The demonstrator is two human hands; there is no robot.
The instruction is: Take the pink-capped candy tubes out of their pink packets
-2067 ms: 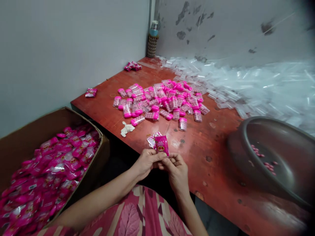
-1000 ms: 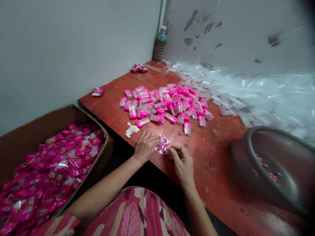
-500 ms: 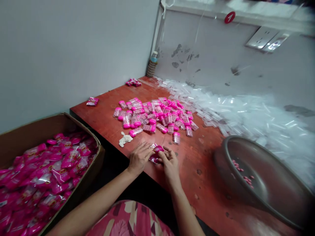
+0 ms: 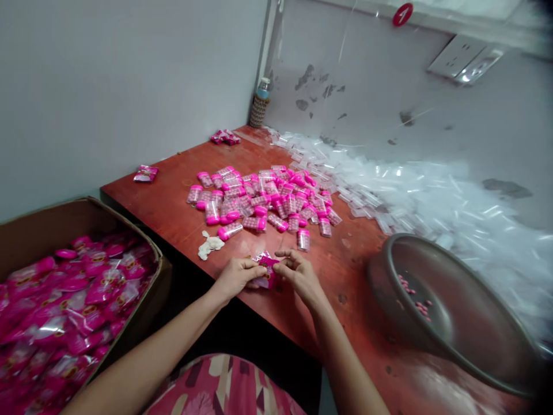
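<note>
Both hands meet over the near edge of the red worktop (image 4: 332, 300), at one pink foil packet (image 4: 269, 276). Left hand (image 4: 233, 278): thumb laid on the packet's upper face, fingers curled in toward it, so the packet reads as pinched from its left side. Right hand (image 4: 302, 279): thumb at the packet's right edge, forefinger lifted and bent above it, the rest loosely curled; cannot tell whether these fingers grip or merely touch. A silvery, crinkled patch shows just beyond the fingertips; unclear whether it is part of the same packet or a second one beneath. Step in hand, as I judge it: two-handed work on the packet, left steadying, right busy along the edge. From this hold, the next move calls for a secure left pinch and a light right thumb, since such thin foil would probably crease or slide if pushed. Beyond the fingers, well within arm's reach: a spread of clear, pink-capped bottles (image 4: 261, 200) filled with small pink balls. A crumpled white lump (image 4: 211, 245) lies near, to the far left of the left fingers. Well off to their right, a grey basin (image 4: 380, 276) holds a few loose pink pellets (image 4: 422, 310). Below and left of the left fingers, a cardboard box (image 4: 158, 285) holds a deep pile of glossy pink packs (image 4: 82, 300).
</note>
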